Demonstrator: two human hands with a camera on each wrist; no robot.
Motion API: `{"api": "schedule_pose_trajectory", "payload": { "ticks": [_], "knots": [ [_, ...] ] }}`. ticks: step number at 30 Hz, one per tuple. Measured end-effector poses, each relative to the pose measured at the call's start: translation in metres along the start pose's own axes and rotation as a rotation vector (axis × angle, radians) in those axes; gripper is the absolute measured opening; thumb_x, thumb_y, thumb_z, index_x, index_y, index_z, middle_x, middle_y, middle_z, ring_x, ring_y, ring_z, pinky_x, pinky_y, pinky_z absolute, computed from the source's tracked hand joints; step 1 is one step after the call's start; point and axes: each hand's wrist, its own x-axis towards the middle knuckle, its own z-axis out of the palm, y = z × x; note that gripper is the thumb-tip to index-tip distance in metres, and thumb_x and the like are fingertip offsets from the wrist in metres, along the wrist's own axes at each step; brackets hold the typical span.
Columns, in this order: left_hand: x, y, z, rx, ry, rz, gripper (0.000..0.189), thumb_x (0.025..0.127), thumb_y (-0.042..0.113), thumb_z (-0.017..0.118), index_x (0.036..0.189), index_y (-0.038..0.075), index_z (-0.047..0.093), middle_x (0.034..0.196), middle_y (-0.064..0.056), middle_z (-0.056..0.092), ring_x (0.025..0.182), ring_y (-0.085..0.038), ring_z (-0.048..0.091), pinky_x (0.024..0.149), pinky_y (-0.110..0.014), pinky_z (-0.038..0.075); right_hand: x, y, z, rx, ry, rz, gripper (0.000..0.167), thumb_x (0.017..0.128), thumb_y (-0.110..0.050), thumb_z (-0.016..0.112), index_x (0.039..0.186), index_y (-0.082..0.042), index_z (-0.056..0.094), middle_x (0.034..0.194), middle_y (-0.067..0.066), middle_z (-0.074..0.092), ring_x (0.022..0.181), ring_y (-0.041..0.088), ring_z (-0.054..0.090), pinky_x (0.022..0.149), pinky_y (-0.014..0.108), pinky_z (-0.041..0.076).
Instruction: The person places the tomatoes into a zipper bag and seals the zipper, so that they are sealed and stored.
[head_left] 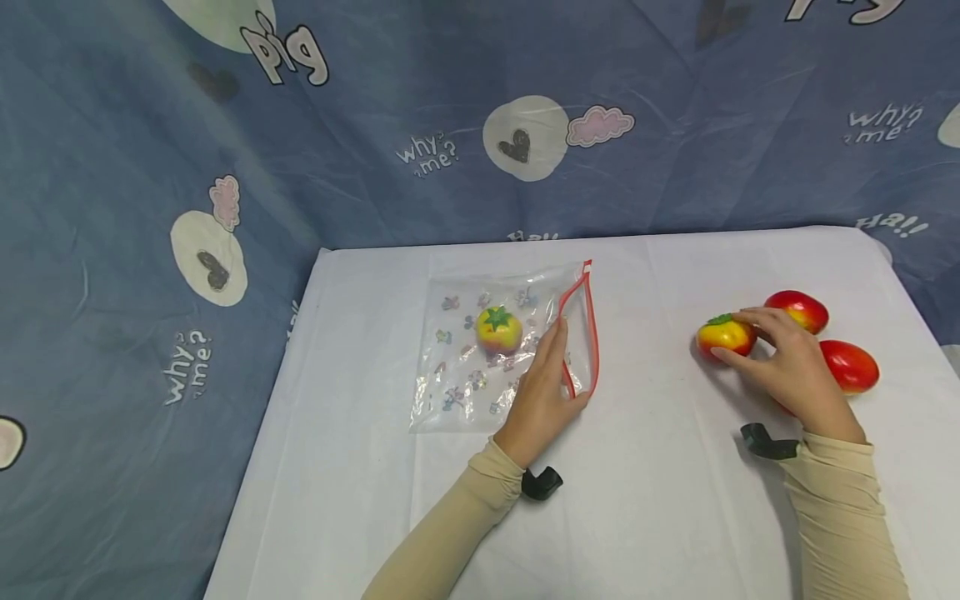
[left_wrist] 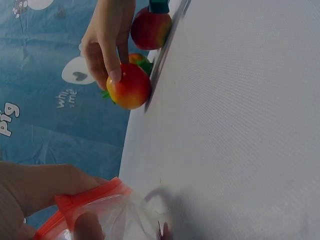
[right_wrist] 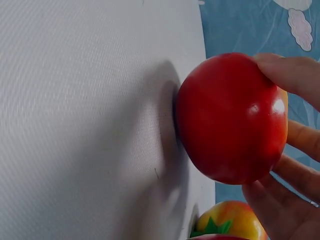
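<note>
A clear zip bag [head_left: 457, 379] with a red zip edge [head_left: 595, 333] lies flat on the white table, its mouth parted toward the right. Inside it sits a yellow-and-red toy fruit [head_left: 498, 332] with a green star-shaped leaf top. My left hand [head_left: 536, 404] holds the bag at its mouth; in the left wrist view the thumb [left_wrist: 87, 227] shows through the plastic. To the right, my right hand [head_left: 798, 375] pinches another toy fruit [right_wrist: 230, 120], red and yellow with a green top, at the table surface. Its far side is hidden in the right wrist view.
Beside the right hand lie more red-and-yellow toy fruits [head_left: 798, 311], one red fruit [head_left: 850, 367] nearer, and another partly hidden under the hand. White cloth covers the table [head_left: 660, 500]. A blue printed curtain [head_left: 420, 75] hangs behind and at the left.
</note>
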Motion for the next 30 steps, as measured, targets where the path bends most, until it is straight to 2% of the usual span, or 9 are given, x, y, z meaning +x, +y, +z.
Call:
{"api": "schedule_pose_trajectory", "payload": {
  "ticks": [9,16,24,26,27,30],
  "knots": [
    [0.0001,0.0,-0.0001,-0.004,-0.003,-0.007,0.111,0.083,0.014,0.086,0.168,0.016,0.013,0.172,-0.002,0.024,0.131,-0.027,0.06,0.107,-0.051,0.053,0.0,-0.0006,-0.0028,-0.002,-0.058,0.081,0.087,0.085,-0.046,0.083,0.15,0.0,0.047,0.148,0.032,0.047,0.125,0.053,0.051,0.1,0.072,0.047],
    [0.0002,0.0002,0.0,-0.001,0.0,-0.004,0.11,0.083,0.014,0.086,0.167,0.014,0.015,0.172,-0.002,0.024,0.125,-0.027,0.063,0.106,-0.048,0.054,-0.0006,-0.0003,-0.0038,-0.005,-0.066,0.073,0.085,0.084,-0.043,0.085,0.148,0.001,0.049,0.146,0.031,0.049,0.125,0.055,0.053,0.099,0.07,0.049],
    [0.0001,-0.0002,0.0,0.0,0.005,0.009,0.108,0.083,0.014,0.086,0.167,0.011,0.017,0.171,-0.004,0.026,0.129,-0.028,0.061,0.107,-0.046,0.054,-0.0008,-0.0007,-0.001,0.028,-0.049,0.052,0.082,0.084,-0.04,0.086,0.148,-0.002,0.051,0.146,0.027,0.053,0.126,0.052,0.056,0.099,0.062,0.049],
    [0.0,-0.0001,-0.0004,0.0,0.006,0.008,0.109,0.083,0.013,0.086,0.167,0.012,0.016,0.171,-0.004,0.026,0.129,-0.027,0.061,0.108,-0.046,0.054,-0.0004,-0.0019,-0.0006,0.035,-0.043,0.037,0.081,0.084,-0.04,0.086,0.147,-0.003,0.052,0.145,0.026,0.054,0.126,0.05,0.057,0.099,0.056,0.05],
    [-0.0001,-0.0001,-0.0005,-0.001,0.006,0.007,0.109,0.083,0.013,0.086,0.167,0.012,0.016,0.171,-0.004,0.026,0.129,-0.027,0.061,0.108,-0.045,0.054,-0.0002,-0.0028,-0.0003,0.042,-0.04,0.031,0.08,0.084,-0.04,0.086,0.146,-0.003,0.053,0.145,0.025,0.055,0.126,0.049,0.057,0.098,0.049,0.052],
    [-0.0001,-0.0001,-0.0007,-0.001,0.002,0.0,0.11,0.083,0.014,0.085,0.167,0.014,0.015,0.171,-0.003,0.025,0.127,-0.027,0.063,0.107,-0.046,0.054,0.0002,-0.0056,0.0015,0.068,-0.029,0.005,0.077,0.083,-0.038,0.087,0.145,-0.004,0.055,0.143,0.023,0.057,0.127,0.047,0.057,0.094,0.02,0.054]
  ]
}}
